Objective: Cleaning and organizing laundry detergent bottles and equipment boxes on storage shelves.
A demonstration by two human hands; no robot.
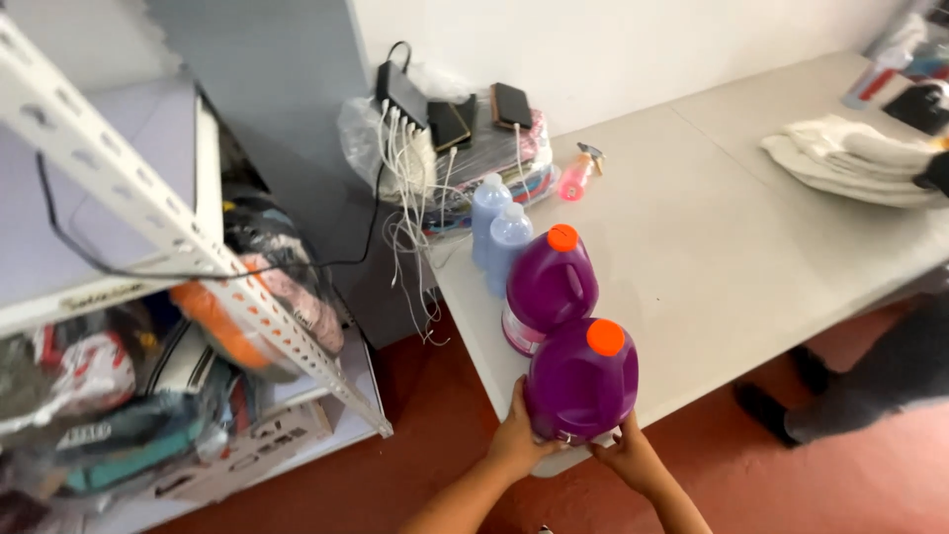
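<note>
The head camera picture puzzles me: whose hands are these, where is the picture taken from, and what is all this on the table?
No machine here: a person wears a camera on the head, looking down at their own two hands. The left hand and right hand both grip the base of a purple jug with an orange cap at the near edge of a white table. Behind it stands a second purple jug, then two pale blue bottles, a small pink spray bottle and a bag with phones and charging cables. Folded white towels lie far right. A metal shelf rack stands left.
</note>
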